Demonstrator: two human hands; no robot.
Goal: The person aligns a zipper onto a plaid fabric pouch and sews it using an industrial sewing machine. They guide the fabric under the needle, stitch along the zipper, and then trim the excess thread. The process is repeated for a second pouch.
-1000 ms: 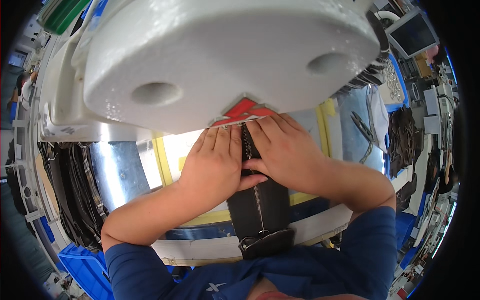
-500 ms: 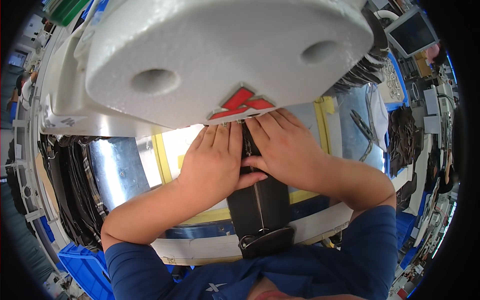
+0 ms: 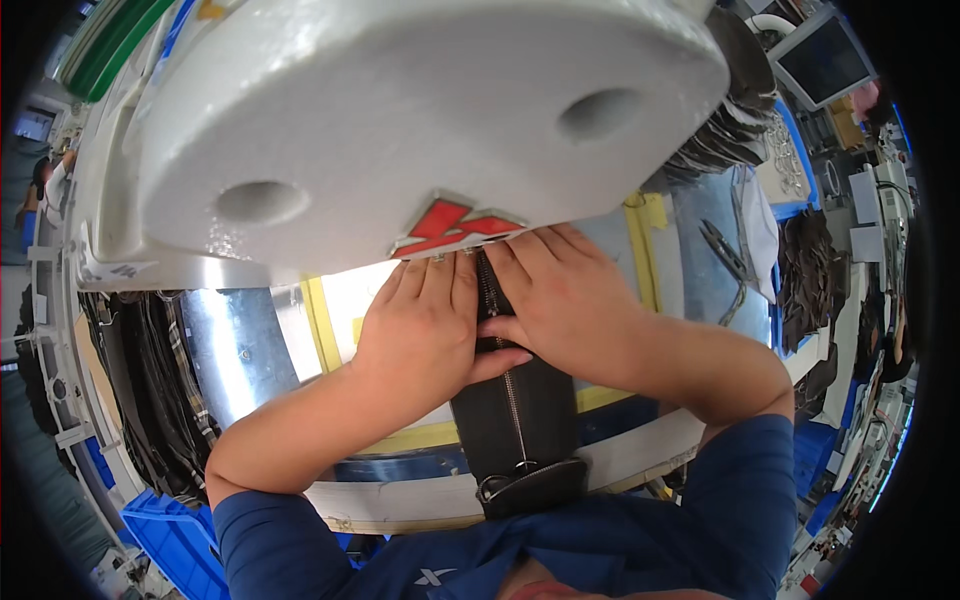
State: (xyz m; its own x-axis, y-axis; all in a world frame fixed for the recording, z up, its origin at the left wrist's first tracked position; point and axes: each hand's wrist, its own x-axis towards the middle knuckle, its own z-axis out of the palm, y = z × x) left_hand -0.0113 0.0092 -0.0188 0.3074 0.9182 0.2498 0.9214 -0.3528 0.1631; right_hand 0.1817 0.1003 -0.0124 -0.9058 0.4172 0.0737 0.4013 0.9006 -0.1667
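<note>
My left hand [image 3: 420,330] and my right hand [image 3: 566,310] lie with stretched fingers on a long black piece [image 3: 530,410] with a metal zipper down its middle, one on each side of the zipper. Both thumbs cross toward the zipper. The fingertips reach beneath the front of a large white sewing machine head [image 3: 420,110] with a red emblem, so the needle area is hidden. The piece's near end has a curved, zippered black part [image 3: 535,485] by my body. Under it is a work surface [image 3: 225,340] of metal, with strips of yellow tape.
Dark folded cloth pieces [image 3: 140,390] are stacked at the left, above a blue crate [image 3: 165,540]. On the right are scissors or a similar black tool [image 3: 728,250], a blue tray [image 3: 790,160] of metal parts, more dark pieces [image 3: 805,270] and a monitor [image 3: 820,60]. A person [image 3: 50,185] shows at the far left.
The machine head sits further left in the picture than before. My hands and the black piece have barely moved, only a slight shift to the left.
</note>
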